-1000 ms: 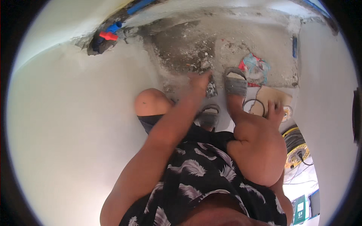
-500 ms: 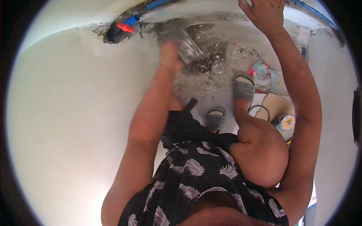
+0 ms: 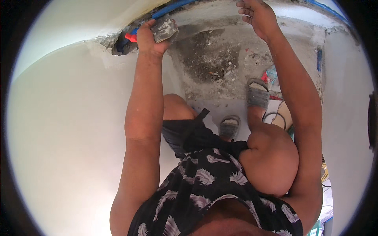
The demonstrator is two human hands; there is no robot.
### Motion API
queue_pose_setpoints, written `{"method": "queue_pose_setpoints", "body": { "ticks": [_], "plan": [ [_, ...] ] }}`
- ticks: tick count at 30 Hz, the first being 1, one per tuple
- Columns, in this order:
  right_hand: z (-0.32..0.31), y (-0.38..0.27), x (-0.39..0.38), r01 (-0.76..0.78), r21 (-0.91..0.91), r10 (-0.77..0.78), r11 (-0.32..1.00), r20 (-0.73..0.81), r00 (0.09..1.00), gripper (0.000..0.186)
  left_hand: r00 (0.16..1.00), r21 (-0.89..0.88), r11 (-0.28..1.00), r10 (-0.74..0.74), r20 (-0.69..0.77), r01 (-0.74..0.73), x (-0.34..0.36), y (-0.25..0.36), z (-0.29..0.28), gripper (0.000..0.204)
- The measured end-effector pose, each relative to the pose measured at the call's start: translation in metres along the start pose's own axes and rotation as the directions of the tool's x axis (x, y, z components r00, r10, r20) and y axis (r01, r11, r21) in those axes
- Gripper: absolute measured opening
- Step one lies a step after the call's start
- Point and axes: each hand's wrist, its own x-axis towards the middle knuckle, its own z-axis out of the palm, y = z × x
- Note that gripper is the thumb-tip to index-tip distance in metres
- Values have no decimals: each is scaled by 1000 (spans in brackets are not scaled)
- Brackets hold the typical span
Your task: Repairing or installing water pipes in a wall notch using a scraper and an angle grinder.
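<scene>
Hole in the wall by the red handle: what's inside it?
In the hole, a little blue pipe shows beside the red handle. The left hand covers the hole's right side, so what's behind there can't be seen. Deep inside is too dark to tell.

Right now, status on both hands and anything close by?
Left hand gripping curved grey piece. Right hand, nothing visible in it. Red handle close beside left hand.

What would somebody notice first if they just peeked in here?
Probably the bright red handle, by the broken hole in the wall at upper left. Right beside it, the left hand grips a smeared grey piece. Then there's the black feather-print top, filling the bottom middle.
</scene>
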Motion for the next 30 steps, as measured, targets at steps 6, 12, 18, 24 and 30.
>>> {"method": "queue_pose_setpoints", "body": {
  "ticks": [6,12,18,24,30],
  "plan": [
    [43,-4,-6,-7,-101,16,995,86,996,25,984,-7,995,-99,151,101,3,14,-11,44],
    [60,-4,14,-109,153,90,982,127,988,35,982,-3,992,-122,145,123,-5,25,-8,49],
    [53,4,22,-36,138,23,990,95,995,43,980,-277,945,-136,145,172,-16,31,-14,46],
    [56,3,18,-12,147,-6,989,117,993,53,990,-57,988,139,-35,-141,0,-16,35,32],
    [52,2,19,-6,97,-3,995,90,996,48,753,429,708,651,-90,-561,27,-69,53,37]
  ]
}}
